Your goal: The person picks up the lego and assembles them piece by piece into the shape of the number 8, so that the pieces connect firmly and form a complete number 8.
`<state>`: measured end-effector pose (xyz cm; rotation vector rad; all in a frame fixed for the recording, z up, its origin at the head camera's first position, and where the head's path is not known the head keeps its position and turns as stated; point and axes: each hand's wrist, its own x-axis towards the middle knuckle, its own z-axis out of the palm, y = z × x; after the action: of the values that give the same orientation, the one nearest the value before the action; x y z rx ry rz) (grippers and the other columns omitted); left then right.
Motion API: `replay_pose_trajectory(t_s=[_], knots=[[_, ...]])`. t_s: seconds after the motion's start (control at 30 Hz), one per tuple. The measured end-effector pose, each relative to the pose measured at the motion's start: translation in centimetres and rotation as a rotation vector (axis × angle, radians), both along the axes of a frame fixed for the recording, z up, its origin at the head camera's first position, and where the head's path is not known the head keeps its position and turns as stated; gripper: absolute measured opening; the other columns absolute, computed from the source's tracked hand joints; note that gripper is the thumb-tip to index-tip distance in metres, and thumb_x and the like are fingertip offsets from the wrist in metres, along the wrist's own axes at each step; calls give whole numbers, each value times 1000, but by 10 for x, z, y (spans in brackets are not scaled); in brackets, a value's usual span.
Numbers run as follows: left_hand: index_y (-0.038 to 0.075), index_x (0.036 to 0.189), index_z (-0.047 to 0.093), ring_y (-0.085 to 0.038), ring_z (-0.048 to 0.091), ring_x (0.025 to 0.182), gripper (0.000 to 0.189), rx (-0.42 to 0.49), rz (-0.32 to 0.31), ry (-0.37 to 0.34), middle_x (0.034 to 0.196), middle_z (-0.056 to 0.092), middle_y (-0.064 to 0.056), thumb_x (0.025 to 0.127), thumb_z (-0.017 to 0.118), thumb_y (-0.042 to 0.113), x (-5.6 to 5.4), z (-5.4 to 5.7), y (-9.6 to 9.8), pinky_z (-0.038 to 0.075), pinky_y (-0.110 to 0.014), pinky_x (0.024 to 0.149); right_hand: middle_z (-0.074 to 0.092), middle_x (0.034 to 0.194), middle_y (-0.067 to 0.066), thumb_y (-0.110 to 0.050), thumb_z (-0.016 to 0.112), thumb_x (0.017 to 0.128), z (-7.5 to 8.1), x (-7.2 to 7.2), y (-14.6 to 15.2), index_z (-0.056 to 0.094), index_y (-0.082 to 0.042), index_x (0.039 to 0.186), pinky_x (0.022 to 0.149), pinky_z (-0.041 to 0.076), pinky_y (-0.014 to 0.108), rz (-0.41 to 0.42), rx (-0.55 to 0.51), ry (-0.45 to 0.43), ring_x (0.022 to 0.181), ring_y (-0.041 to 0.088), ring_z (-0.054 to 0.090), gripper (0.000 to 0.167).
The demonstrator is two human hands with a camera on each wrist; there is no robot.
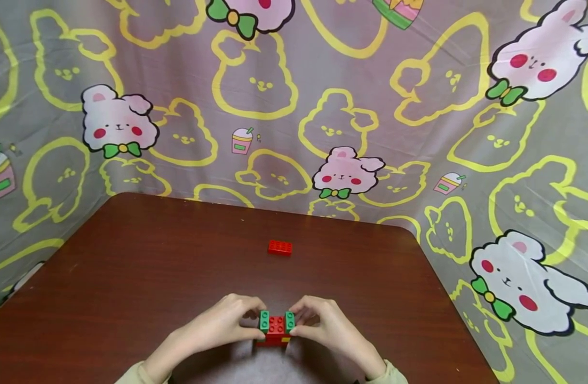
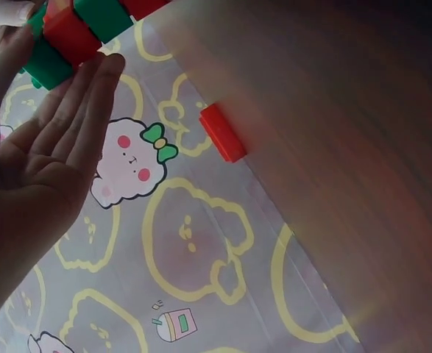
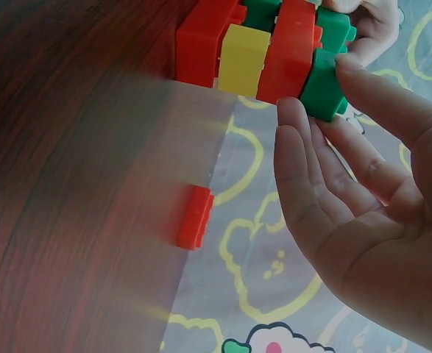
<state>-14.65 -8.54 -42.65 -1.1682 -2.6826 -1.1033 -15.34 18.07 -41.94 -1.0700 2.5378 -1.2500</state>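
Note:
A small stack of toy building bricks stands at the near edge of the table, a red brick (image 1: 276,324) high in its middle. On its left end my left hand (image 1: 222,323) pinches a green brick (image 1: 264,321) between thumb and fingers. Across from it, my right hand (image 1: 325,324) grips another green brick (image 1: 289,322) at the right end. The right wrist view shows the layers below: a red brick (image 3: 289,51), then a yellow brick (image 3: 243,59) and a green one side by side, then a red brick (image 3: 201,44) at the bottom.
A loose red brick (image 1: 280,248) lies farther back on the brown table (image 1: 179,256), studs up. A curtain (image 1: 284,122) printed with cartoon rabbits hangs around the table's back and sides.

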Motion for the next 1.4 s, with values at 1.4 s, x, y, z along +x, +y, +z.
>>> replay_pose_trajectory(t_s=[1.4], knots=[[-4, 102, 66, -21, 70, 82, 25, 48, 279, -18, 92, 73, -14, 88, 74, 15, -104, -17, -6, 59, -37, 74, 74, 94, 8, -13, 78, 84, -1, 2, 2, 66, -7, 105, 71, 58, 20, -6, -12, 22, 80, 2, 68, 25]])
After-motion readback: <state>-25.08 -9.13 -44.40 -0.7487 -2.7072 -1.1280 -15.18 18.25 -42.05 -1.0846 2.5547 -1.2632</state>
